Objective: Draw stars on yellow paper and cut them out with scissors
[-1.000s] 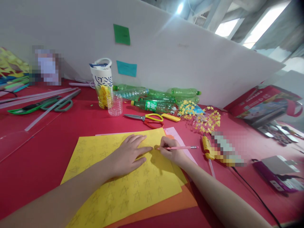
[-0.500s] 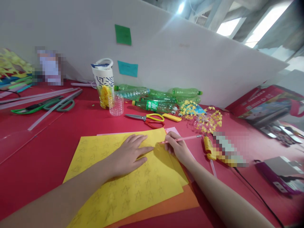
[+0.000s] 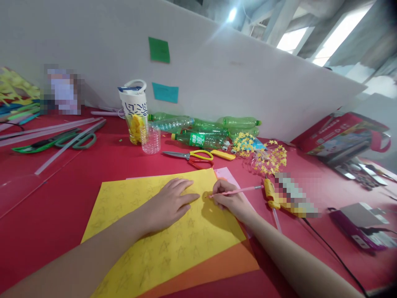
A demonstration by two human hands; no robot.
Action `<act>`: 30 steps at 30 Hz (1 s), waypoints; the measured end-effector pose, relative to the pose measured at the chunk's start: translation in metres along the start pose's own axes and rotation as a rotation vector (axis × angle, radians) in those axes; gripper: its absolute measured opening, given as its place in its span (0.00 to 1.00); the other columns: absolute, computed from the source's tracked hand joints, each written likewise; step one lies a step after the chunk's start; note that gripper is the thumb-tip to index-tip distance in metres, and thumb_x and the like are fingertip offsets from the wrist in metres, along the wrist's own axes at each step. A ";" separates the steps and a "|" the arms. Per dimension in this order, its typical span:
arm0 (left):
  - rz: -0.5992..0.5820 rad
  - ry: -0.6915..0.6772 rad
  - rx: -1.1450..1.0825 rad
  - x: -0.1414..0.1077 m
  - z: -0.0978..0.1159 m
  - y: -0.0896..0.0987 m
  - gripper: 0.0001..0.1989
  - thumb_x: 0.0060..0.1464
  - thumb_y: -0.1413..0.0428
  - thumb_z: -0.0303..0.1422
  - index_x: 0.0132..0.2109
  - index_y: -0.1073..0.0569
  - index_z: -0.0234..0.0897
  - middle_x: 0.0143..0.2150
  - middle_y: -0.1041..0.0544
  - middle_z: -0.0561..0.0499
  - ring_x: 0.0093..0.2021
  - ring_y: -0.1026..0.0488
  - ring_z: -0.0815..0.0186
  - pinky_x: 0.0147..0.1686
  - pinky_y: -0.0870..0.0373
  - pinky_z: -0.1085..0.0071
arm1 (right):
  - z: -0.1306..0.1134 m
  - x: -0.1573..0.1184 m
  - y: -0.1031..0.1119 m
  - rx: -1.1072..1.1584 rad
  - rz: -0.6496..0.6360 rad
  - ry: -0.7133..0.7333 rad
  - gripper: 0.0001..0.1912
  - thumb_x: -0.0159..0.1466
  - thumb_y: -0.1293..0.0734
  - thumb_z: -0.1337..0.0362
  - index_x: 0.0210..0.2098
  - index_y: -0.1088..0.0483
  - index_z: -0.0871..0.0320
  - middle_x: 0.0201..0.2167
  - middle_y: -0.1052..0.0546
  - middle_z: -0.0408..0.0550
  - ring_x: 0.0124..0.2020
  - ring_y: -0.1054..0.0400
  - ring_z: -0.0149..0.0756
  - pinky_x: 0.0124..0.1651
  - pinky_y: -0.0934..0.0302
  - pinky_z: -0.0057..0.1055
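Note:
My left hand (image 3: 172, 203) lies flat on a yellow sheet of paper (image 3: 182, 260), its fingers spread. Rows of pencil-drawn stars cover much of that sheet. In my right hand (image 3: 231, 200) is a pink pencil (image 3: 245, 190), gripped near its point. The tip meets the paper, or comes very close to it, just right of my left fingertips. Under the yellow sheet an orange sheet (image 3: 217, 265) and a pink sheet (image 3: 228, 174) stick out. My left palm and forearm hide some of the drawn stars.
Beyond the paper lie scissors (image 3: 189, 155), a yellow comb (image 3: 223, 155) and green plastic bottles (image 3: 211, 140). A clear plastic cup (image 3: 151, 140) stands near a white tumbler (image 3: 135, 103). To the right are a yellow glue gun (image 3: 270, 192), its cord, and yellow star decorations (image 3: 271, 157).
My right hand and the pencil have shifted slightly down toward me. The yellow sheet's right edge now reaches further over the sheets beneath. My left hand stays nearly where it was.

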State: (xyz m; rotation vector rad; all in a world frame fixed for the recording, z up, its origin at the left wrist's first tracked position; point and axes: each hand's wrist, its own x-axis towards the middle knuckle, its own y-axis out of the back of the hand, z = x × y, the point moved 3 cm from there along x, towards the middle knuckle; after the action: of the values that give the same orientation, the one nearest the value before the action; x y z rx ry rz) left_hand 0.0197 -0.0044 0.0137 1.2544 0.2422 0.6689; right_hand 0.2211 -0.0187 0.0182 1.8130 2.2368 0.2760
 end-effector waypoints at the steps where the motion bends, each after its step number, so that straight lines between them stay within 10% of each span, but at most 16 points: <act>1: 0.004 -0.003 -0.014 0.000 0.000 0.000 0.18 0.62 0.57 0.36 0.56 0.34 0.49 0.62 0.41 0.48 0.61 0.47 0.54 0.58 0.48 0.53 | 0.001 -0.002 -0.001 -0.003 0.016 -0.004 0.04 0.54 0.39 0.71 0.27 0.39 0.57 0.16 0.36 0.36 0.15 0.46 0.25 0.17 0.53 0.22; 30: -0.015 0.022 -0.054 0.001 -0.001 0.001 0.18 0.61 0.56 0.37 0.56 0.34 0.50 0.61 0.41 0.48 0.60 0.46 0.54 0.57 0.48 0.52 | 0.001 -0.004 -0.003 -0.115 0.074 0.036 0.06 0.58 0.39 0.67 0.25 0.40 0.56 0.17 0.33 0.38 0.17 0.42 0.26 0.19 0.50 0.22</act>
State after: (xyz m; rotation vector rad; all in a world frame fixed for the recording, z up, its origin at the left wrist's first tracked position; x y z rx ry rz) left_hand 0.0199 -0.0025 0.0147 1.1936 0.2496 0.6726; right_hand 0.2194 -0.0234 0.0161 1.8463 2.1330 0.4455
